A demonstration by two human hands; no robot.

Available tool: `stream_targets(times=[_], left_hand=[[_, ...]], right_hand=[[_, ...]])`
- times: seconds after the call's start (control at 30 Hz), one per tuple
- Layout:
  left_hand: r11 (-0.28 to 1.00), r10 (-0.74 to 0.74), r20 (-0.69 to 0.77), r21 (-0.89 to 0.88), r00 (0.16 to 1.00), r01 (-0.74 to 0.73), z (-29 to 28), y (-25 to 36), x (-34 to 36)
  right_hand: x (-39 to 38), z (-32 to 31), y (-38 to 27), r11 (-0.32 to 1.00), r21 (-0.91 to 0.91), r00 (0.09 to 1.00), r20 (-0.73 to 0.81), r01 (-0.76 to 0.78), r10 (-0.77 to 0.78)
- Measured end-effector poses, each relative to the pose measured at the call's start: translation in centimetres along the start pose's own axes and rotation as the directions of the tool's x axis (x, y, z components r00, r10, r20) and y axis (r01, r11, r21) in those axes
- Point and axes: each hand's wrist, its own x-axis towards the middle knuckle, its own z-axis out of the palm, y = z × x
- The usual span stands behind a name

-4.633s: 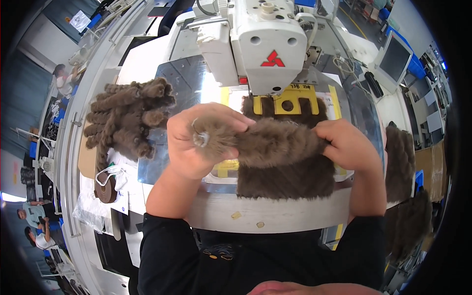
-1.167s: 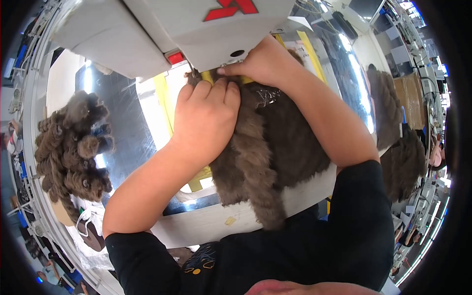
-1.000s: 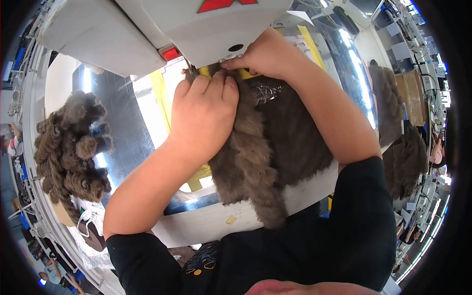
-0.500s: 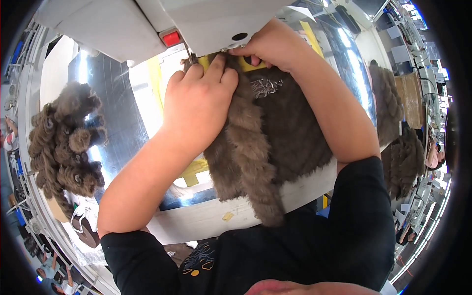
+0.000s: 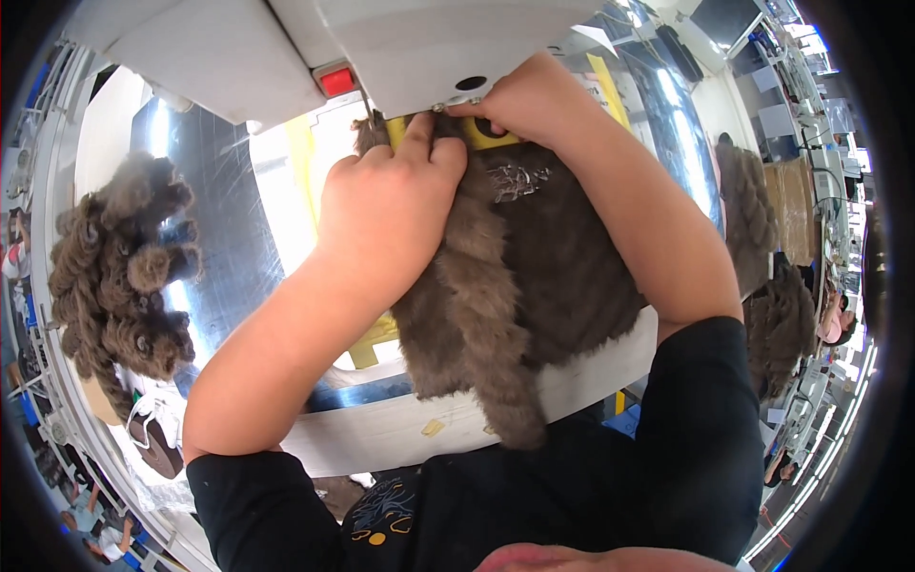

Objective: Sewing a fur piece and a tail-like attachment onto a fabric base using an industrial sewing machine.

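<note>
Brown fur fabric point(image 5: 572, 257) lies under the head of a white sewing machine point(image 5: 429, 48), with a narrow furry strip point(image 5: 481, 315) running along its left part and over the table's front edge. My left hand point(image 5: 391, 205) presses down on the strip's far end, index finger pointing to the needle area and the other fingers curled onto the fur. From the right, my right hand point(image 5: 534, 103) reaches to the same spot. Its fingers are bent together at the fur, their tips partly hidden by the machine head. A cluster of small shiny metal pins or clips point(image 5: 519, 181) rests on the fabric.
A heap of rolled brown fur pieces point(image 5: 124, 267) sits on the left. More stacked fur point(image 5: 748, 200) and a brown cardboard box point(image 5: 793, 210) are at the right. Yellow tape point(image 5: 303, 172) marks the machine bed. A red button point(image 5: 335, 82) is on the machine. Other people appear at the far edges.
The view has shifted slightly. My left hand's fingers are a little more curled, and its index finger still points at the needle area. The right hand stays by the same spot.
</note>
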Motion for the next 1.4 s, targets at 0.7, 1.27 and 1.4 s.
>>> stream_targets(times=[0.7, 1.27, 1.4], left_hand=[[0.995, 0.004, 0.062, 0.102, 0.998, -0.01, -0.3, 0.5, 0.3], [0.999, -0.013, 0.04, 0.045, 0.999, 0.012, -0.5, 0.2, 0.3], [1.0, -0.021, 0.042, 0.024, 0.999, 0.02, -0.5, 0.2, 0.3]], right_hand=[[0.1, 0.1, 1.8, 0.946, -0.241, 0.975, 0.005, 0.218, -0.223], [-4.8, -0.8, 1.7, 0.651, -0.449, 0.787, 0.266, 0.613, -0.557], [-4.8, -0.6, 1.3, 0.716, -0.419, 0.828, 0.237, 0.559, -0.508]])
